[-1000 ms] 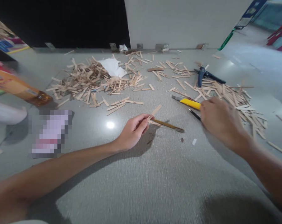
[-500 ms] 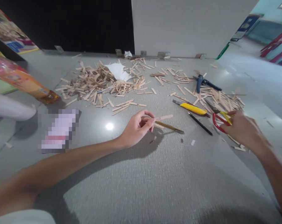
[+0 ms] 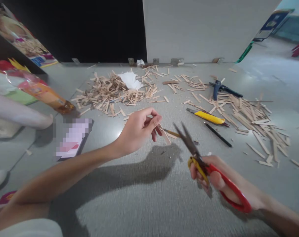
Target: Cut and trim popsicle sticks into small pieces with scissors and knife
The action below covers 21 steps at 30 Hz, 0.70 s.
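Note:
Near the middle, my left hand (image 3: 141,130) pinches a small wooden stick (image 3: 166,136) that points down and right from the fingertips. To its right, my right hand (image 3: 221,181) is wrapped round the red and yellow handles of the scissors (image 3: 194,148). The blades are spread apart and point up and left toward the stick, without touching it. Beyond the fingers of my left hand lies a thin brass-coloured tool (image 3: 172,132) on the grey surface, partly hidden by the hand and the blades.
Wooden sticks (image 3: 102,92) lie heaped at the back, with more at the right (image 3: 250,115). A yellow cutter (image 3: 208,117), a black pen (image 3: 217,134) and a dark blue tool (image 3: 217,89) lie nearby. At left are a phone (image 3: 74,138), an orange bottle (image 3: 50,97) and another person's limb (image 3: 18,110).
My right hand has lifted the scissors from the right-hand stick pile and brought them left and nearer, blades apart. The stick in my left hand has tilted downward. The view has shifted slightly.

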{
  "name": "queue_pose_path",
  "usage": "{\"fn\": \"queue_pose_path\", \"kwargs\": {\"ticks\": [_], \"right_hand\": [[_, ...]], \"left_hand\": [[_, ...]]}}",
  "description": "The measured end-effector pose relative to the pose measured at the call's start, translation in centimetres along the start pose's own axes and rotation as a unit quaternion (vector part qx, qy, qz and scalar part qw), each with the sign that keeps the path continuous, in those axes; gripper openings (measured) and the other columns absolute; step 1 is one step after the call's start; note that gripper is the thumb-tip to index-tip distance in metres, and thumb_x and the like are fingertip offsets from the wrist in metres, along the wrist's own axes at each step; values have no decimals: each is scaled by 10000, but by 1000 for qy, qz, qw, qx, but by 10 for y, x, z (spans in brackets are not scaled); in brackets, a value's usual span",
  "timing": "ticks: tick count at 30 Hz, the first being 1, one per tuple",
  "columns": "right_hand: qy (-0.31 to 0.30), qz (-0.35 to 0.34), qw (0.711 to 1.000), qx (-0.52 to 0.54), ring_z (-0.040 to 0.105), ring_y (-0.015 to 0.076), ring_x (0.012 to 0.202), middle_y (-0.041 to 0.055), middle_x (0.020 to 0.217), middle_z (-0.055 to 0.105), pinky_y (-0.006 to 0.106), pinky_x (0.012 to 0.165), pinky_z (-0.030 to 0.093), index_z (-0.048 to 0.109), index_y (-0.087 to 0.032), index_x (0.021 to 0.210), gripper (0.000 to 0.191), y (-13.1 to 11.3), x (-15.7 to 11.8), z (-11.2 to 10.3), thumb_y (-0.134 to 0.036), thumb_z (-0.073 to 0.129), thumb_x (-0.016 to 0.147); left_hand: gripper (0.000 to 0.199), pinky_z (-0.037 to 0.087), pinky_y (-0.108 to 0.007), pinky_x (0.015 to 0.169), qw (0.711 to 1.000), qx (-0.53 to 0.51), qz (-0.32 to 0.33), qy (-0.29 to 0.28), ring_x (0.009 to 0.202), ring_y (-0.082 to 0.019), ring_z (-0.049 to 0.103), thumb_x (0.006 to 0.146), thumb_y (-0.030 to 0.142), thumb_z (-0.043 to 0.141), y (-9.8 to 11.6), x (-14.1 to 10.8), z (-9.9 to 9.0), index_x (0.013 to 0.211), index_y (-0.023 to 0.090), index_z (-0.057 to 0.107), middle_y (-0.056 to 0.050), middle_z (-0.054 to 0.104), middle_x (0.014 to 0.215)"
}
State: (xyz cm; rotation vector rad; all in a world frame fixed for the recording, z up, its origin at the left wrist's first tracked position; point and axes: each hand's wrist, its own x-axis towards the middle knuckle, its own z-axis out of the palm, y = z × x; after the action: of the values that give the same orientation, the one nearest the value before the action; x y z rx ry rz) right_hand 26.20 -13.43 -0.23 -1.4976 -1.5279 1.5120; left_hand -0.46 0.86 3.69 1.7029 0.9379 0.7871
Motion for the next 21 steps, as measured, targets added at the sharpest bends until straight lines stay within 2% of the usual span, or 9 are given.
{"fn": "queue_pose_path", "kwargs": {"ticks": [1,3,8,13,16,21], "right_hand": [[-42,21,998,43,544,170,551,18,704,602,313,506,495,707,-208,895,786,4,-1,7,-976,548,843],[-74,44,993,87,503,156,528,-9,706,565,302,481,462,661,-224,901,746,12,-4,16,-961,557,855],[-75,38,991,107,530,147,505,8,777,614,321,506,474,638,-229,934,724,25,-12,22,-945,546,875],[-112,65,988,89,550,156,550,13,799,593,322,531,503,653,-219,959,737,23,-13,23,-944,562,861],[-104,77,987,98,540,148,532,10,818,596,321,522,507,637,-233,969,710,25,-14,24,-931,607,842],[-105,81,986,102,558,155,553,29,866,607,328,523,512,661,-224,1005,709,33,-17,25,-916,565,887]], "left_hand": [[276,517,-220,487,1000,-1,-1,-1,494,-131,695,1073,371,641,1,-1,0,871,191,588,-43,783,700],[278,516,-225,482,1000,7,5,-1,491,-139,697,1066,388,654,3,-4,2,879,187,613,-33,768,664],[214,537,-212,525,999,40,37,0,508,-128,702,1070,318,626,3,-11,6,891,200,625,9,735,628],[233,531,-199,527,997,49,53,-10,521,-118,698,1082,363,620,1,-17,10,908,208,618,22,724,643],[243,515,-192,522,997,51,58,-9,522,-115,694,1086,379,620,1,-19,11,916,206,617,25,719,639],[234,500,-189,522,996,58,61,-6,529,-116,706,1091,356,607,0,-20,12,911,207,610,23,732,649]]}}
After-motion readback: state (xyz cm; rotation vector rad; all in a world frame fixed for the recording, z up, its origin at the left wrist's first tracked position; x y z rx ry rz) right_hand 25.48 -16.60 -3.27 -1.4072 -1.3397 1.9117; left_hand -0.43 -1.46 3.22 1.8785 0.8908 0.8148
